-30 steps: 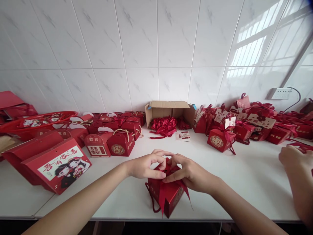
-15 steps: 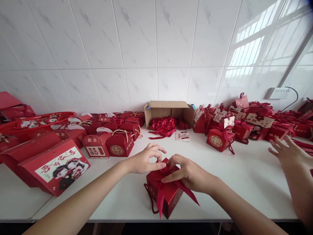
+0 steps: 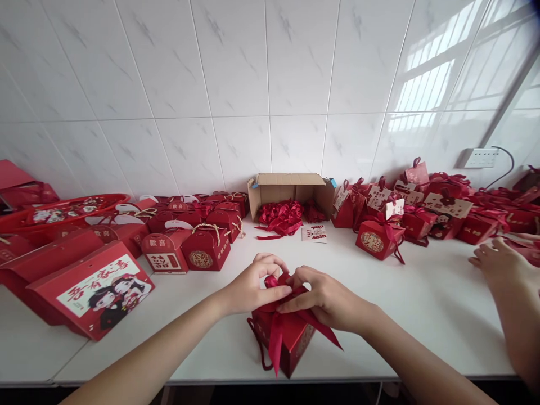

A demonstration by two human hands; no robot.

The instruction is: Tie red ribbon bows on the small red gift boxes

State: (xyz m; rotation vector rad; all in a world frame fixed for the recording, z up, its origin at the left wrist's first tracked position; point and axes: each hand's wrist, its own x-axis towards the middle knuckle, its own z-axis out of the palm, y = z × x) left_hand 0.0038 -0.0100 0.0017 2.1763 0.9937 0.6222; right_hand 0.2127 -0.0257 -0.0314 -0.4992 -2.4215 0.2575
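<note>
A small red gift box [image 3: 291, 344] stands near the front edge of the white table [image 3: 422, 315]. A red ribbon [image 3: 276, 337] is wrapped over its top, with loose ends hanging down the front. My left hand [image 3: 253, 284] pinches a ribbon loop above the box lid. My right hand [image 3: 323, 295] presses its fingers together on the ribbon at the top, right beside the left.
An open cardboard carton [image 3: 291, 194] of red ribbons sits by the tiled wall. Rows of red gift boxes [image 3: 198, 230] fill the left, tied boxes [image 3: 379, 239] the right. Another person's hand [image 3: 500, 264] rests on the table at far right.
My left fingers have curled tighter and lifted a ribbon loop above the lid. The other person's hand at right spread open, then drew back toward the boxes.
</note>
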